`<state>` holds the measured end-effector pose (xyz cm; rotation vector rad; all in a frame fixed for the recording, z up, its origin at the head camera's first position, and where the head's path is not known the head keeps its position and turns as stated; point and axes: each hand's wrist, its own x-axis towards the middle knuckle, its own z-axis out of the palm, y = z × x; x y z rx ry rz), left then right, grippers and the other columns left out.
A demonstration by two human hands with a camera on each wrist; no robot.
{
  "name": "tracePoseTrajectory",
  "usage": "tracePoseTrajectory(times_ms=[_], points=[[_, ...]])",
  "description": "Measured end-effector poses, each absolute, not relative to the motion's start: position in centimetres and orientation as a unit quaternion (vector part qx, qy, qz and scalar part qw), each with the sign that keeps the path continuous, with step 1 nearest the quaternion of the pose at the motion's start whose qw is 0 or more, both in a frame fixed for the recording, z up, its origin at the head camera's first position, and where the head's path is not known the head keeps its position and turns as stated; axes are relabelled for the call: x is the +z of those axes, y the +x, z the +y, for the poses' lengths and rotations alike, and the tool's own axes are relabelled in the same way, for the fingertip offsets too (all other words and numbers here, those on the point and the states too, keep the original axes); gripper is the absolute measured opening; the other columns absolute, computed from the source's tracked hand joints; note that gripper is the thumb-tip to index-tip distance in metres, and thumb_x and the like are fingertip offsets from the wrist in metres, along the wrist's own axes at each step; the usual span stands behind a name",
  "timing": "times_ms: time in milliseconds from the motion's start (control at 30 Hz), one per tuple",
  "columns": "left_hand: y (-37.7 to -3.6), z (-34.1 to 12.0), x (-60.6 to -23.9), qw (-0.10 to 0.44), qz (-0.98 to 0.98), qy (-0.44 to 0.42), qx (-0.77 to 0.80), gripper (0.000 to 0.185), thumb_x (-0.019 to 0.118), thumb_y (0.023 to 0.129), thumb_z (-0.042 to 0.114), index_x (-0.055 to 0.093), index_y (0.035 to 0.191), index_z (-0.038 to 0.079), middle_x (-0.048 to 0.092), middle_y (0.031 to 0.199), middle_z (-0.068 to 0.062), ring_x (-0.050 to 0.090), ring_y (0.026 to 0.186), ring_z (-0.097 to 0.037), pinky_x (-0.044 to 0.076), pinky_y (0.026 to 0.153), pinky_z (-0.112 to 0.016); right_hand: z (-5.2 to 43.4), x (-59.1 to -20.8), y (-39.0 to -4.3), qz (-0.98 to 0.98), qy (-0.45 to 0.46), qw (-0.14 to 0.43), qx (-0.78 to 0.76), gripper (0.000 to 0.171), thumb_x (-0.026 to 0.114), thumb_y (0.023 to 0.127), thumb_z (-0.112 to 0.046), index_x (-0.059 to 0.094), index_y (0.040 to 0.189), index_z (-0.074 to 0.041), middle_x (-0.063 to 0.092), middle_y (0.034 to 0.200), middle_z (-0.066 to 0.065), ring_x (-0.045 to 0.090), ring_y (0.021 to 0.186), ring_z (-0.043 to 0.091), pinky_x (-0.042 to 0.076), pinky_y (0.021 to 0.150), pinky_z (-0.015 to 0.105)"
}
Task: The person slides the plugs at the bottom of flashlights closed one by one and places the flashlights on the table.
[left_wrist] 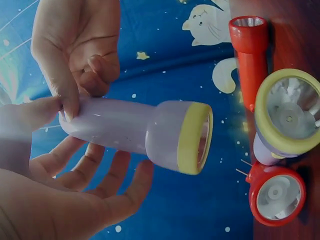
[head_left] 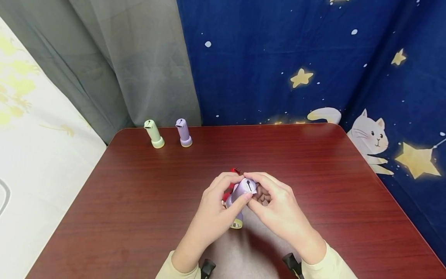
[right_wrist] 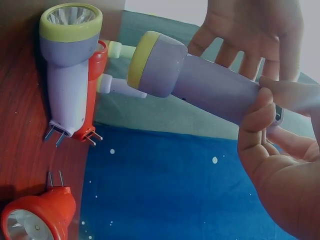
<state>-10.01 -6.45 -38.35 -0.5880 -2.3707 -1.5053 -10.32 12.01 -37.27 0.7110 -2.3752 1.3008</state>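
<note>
Head view showed both hands, left [head_left: 212, 211] and right [head_left: 278, 209], gripping one purple torch [head_left: 240, 193] above the table [head_left: 139, 201]; two torches [head_left: 183, 133] stood upright behind, others lay under the hands, seemingly unsorted.

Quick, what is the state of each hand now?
Left hand: holds the purple flashlight.
Right hand: pinches the same flashlight's rear end.

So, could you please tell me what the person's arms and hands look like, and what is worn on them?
Both hands, the left hand and the right hand, are bare: no gloves, and no rings or watch that show. Each forearm ends in a pale cream-yellow long sleeve, visible at the bottom edge of the head view. Below each wrist a small black mount shows, probably the wrist camera's fitting.
</note>
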Motion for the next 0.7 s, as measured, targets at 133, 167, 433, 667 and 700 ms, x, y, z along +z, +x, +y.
tracePoseTrajectory(times_ms=[133,167,433,667,700], points=[[-10.1,-6.54,-38.63,0.147,-0.813,-0.22,-0.518,0.038,0.076,0.1,0.021,0.069,0.136,0.019,0.07,0.132,0.003,0.069,0.112,-0.013,0.064,0.091,-0.035,12.11,-37.34,-10.34,-0.834,0.25,0.162,0.464,0.05,0.082,0.086,0.005,0.071,0.132,-0.011,0.068,0.101,-0.005,0.06,0.077,0.006,0.056,0.063,0.019],[-10.11,-6.58,-38.7,0.147,-0.811,-0.224,-0.52,0.037,0.074,0.101,0.021,0.068,0.138,0.018,0.07,0.132,0.002,0.07,0.112,-0.014,0.064,0.091,-0.035,12.13,-37.38,-10.34,-0.834,0.251,0.162,0.465,0.05,0.082,0.086,0.005,0.071,0.132,-0.011,0.067,0.099,-0.005,0.06,0.077,0.006,0.055,0.063,0.02],[-10.08,-6.81,-38.91,0.101,-0.779,-0.23,-0.575,0.036,0.068,0.104,0.012,0.065,0.14,0.011,0.071,0.135,-0.008,0.075,0.114,-0.019,0.064,0.093,-0.029,12.27,-38.0,-10.39,-0.83,0.255,0.17,0.465,0.053,0.086,0.084,0.003,0.069,0.132,-0.013,0.063,0.087,-0.007,0.056,0.069,0.001,0.047,0.058,0.015],[-10.14,-6.57,-38.87,0.092,-0.78,-0.233,-0.573,0.041,0.079,0.097,0.014,0.066,0.135,0.009,0.073,0.126,-0.008,0.075,0.105,-0.021,0.064,0.09,-0.026,12.24,-38.14,-10.28,-0.841,0.236,0.17,0.456,0.055,0.075,0.084,0.009,0.07,0.131,-0.018,0.059,0.082,-0.007,0.052,0.066,0.001,0.045,0.057,0.016],[-10.16,-6.57,-38.87,0.094,-0.778,-0.234,-0.575,0.04,0.079,0.096,0.013,0.066,0.134,0.008,0.073,0.125,-0.008,0.075,0.105,-0.022,0.064,0.09,-0.026,12.22,-38.17,-10.26,-0.841,0.237,0.169,0.456,0.055,0.075,0.083,0.009,0.07,0.132,-0.018,0.059,0.082,-0.007,0.052,0.066,0.001,0.045,0.057,0.016]])
